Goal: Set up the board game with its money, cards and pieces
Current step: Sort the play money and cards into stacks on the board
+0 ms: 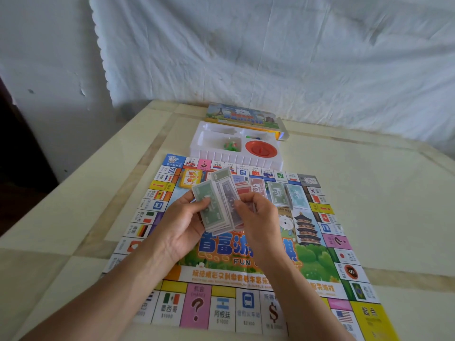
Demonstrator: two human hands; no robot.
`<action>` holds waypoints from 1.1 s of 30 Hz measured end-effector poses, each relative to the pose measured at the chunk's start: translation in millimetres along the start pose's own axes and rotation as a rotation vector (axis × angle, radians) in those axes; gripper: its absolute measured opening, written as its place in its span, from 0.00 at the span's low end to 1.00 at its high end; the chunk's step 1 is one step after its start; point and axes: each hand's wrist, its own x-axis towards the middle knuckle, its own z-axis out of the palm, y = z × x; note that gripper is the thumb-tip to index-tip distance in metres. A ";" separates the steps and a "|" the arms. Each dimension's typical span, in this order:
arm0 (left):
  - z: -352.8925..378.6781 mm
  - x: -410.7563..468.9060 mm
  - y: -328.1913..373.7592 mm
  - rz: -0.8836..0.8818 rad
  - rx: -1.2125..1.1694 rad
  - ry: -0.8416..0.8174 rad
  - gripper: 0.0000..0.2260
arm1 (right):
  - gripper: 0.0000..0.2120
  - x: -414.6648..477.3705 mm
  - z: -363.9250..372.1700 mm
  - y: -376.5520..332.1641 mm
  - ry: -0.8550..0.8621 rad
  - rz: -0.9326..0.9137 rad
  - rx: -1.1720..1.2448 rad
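The colourful paper game board point(317, 264) lies flat on the table. Above its middle, my left hand point(183, 223) holds a fanned stack of play money point(216, 207) with a green note on top. My right hand point(258, 217) pinches the purple and red notes at the stack's right side. Three piles lie in a row on the board beyond my hands: red notes point(258, 187), green notes point(277, 193) and pale blue notes point(298, 195). A yellow card deck point(191, 178) sits at the board's far left.
A white plastic tray point(236, 157) stands just past the board, holding green pieces point(231, 145) and a red spinner point(261, 148). The printed box lid point(243, 116) lies behind it. A white sheet hangs behind the cream table point(369, 168).
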 end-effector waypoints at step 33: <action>7.0 -1.9 -2.8 0.164 0.170 0.207 0.09 | 0.00 -3.0 5.1 1.2 -0.106 0.049 0.154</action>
